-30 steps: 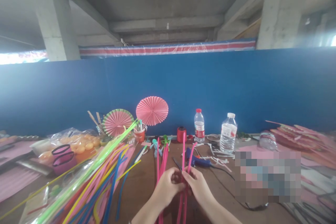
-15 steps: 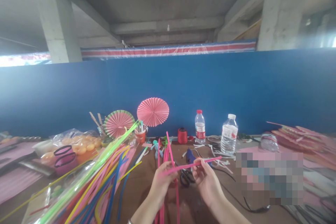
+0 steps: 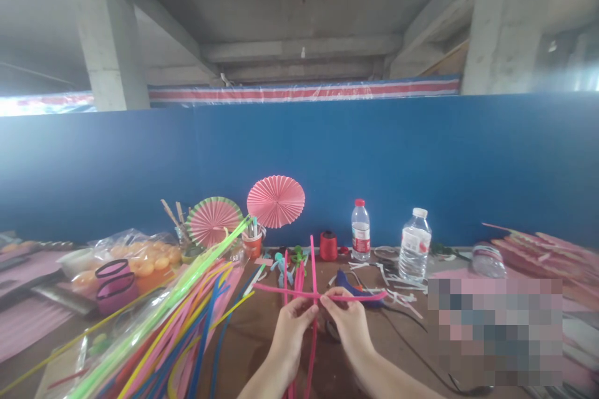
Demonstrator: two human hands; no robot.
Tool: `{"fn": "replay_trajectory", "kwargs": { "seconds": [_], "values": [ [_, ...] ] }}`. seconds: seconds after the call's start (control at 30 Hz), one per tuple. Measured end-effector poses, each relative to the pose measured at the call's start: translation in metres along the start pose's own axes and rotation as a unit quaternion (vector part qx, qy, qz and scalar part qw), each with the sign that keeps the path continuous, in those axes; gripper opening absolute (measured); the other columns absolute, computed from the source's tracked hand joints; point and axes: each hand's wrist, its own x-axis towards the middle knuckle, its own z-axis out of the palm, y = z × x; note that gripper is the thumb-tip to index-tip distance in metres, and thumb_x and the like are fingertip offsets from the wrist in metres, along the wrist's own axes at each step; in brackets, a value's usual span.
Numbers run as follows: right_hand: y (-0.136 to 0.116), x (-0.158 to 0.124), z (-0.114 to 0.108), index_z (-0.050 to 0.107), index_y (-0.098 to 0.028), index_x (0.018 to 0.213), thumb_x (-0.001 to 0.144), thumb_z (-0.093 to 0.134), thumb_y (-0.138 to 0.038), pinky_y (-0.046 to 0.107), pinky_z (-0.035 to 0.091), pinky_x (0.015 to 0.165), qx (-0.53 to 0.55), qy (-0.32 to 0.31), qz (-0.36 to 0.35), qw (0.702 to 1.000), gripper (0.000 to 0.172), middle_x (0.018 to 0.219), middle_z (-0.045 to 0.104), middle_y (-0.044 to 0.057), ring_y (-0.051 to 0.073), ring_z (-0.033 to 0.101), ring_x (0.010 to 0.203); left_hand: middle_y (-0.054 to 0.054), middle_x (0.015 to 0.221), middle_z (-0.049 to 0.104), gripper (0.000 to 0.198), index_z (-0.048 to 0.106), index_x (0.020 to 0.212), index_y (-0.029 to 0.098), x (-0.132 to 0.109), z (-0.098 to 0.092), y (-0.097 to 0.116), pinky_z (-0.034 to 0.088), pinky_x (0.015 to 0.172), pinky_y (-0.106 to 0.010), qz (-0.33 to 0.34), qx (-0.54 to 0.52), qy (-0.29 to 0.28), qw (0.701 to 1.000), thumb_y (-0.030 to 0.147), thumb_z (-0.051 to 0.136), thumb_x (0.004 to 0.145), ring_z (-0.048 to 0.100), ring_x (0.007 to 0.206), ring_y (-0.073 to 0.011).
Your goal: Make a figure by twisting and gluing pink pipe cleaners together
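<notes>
Two pink pipe cleaners cross between my fingertips in the middle of the head view. One pink pipe cleaner (image 3: 360, 297) lies sideways; the other pink pipe cleaner (image 3: 313, 262) runs up and down. My left hand (image 3: 291, 331) is closed, pinching them just left of the crossing. On the right, my right hand (image 3: 347, 321) pinches at the crossing too, its fingers touching the sideways one. More pink pipe cleaners (image 3: 286, 271) lie on the table beneath. Behind my right hand sits a blue glue gun (image 3: 346, 283), and the dark scissors (image 3: 331, 330) are mostly hidden.
A heap of coloured pipe cleaners (image 3: 187, 324) spreads at the left, beside a bag of orange balls (image 3: 147, 259). At the back stand paper fans (image 3: 276, 201), a red thread spool (image 3: 328, 246) and two water bottles (image 3: 414, 246). A black cord (image 3: 412, 346) crosses the right side.
The sideways pipe cleaner has swung level across the upright one. My right hand has moved left, close to my left hand, and both now pinch near the crossing.
</notes>
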Motion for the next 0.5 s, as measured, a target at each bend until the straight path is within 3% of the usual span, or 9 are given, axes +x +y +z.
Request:
{"fn": "replay_trajectory", "kwargs": {
  "seconds": [0.23, 0.5],
  "values": [
    [0.018, 0.000, 0.010, 0.061, -0.015, 0.063, 0.060, 0.075, -0.036, 0.025, 0.045, 0.050, 0.027, -0.047, 0.030, 0.998, 0.025, 0.055, 0.060, 0.001, 0.015, 0.055, 0.050, -0.008, 0.068, 0.071, 0.030, 0.072, 0.081, 0.012, 0.002, -0.004, 0.004, 0.047, 0.065, -0.029, 0.002, -0.026, 0.029, 0.999, 0.033, 0.075, 0.060, 0.065, 0.067, -0.0215],
    [0.020, -0.003, 0.001, 0.058, -0.016, 0.062, 0.062, 0.074, -0.038, 0.018, 0.031, 0.039, 0.047, -0.068, 0.056, 0.995, 0.028, 0.046, 0.053, -0.004, 0.008, 0.042, 0.040, -0.008, 0.058, 0.069, 0.027, 0.070, 0.075, 0.009, -0.002, 0.005, 0.005, 0.048, 0.061, -0.030, -0.025, -0.073, 0.012, 0.997, 0.035, 0.068, 0.070, 0.065, 0.060, -0.0213]
  ]
}}
